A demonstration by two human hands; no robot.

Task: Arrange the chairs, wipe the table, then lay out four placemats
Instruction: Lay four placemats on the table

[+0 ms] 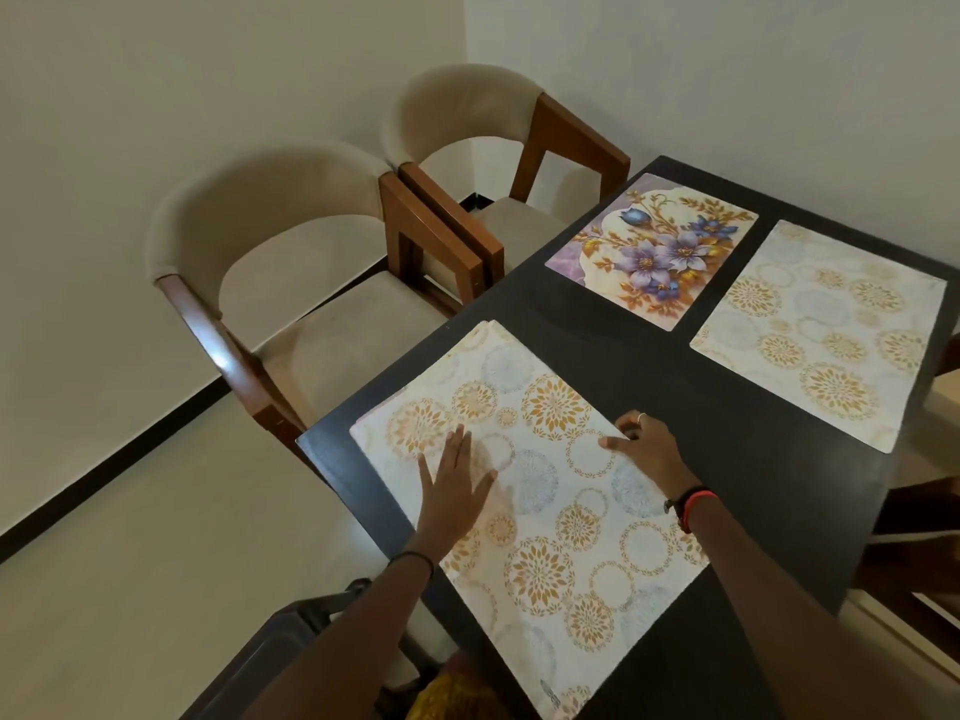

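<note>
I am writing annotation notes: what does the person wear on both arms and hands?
Both forearms are bare, with no sleeves. The left hand has a thin dark band at the wrist. The right hand has a black watch and a red-orange band at the wrist, and a thin pale ring on one finger.

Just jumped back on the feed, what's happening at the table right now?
A person is laying out placemats on the dark table. The left hand presses flat on the near placemat while the right hand appears to pinch its right edge. A floral placemat and a circle-patterned placemat already lie side by side at the far end. The near armchair and far armchair stand along its left side. Only three mats show.
</note>
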